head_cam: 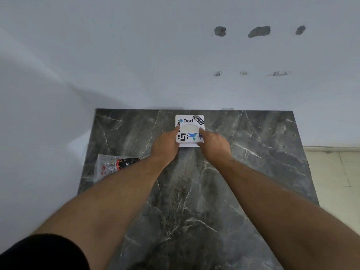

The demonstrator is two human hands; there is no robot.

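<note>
A white square box (189, 129) covered with stickers ("Dart", "Software Engineer", a blue bird, a black logo) lies on the dark grey marble slab (243, 152), near its far edge by the wall. My left hand (165, 145) grips the box's left side, thumb on its top face. On the box's right side my right hand (213, 144) holds it the same way, thumb on top. The fingers of both hands are hidden beneath or behind the box.
A clear plastic bag (113, 167) of stickers lies at the slab's left edge, close to my left forearm. A white wall (175, 65) with patched holes rises right behind the slab. A pale tiled ledge (331, 168) lies to the right.
</note>
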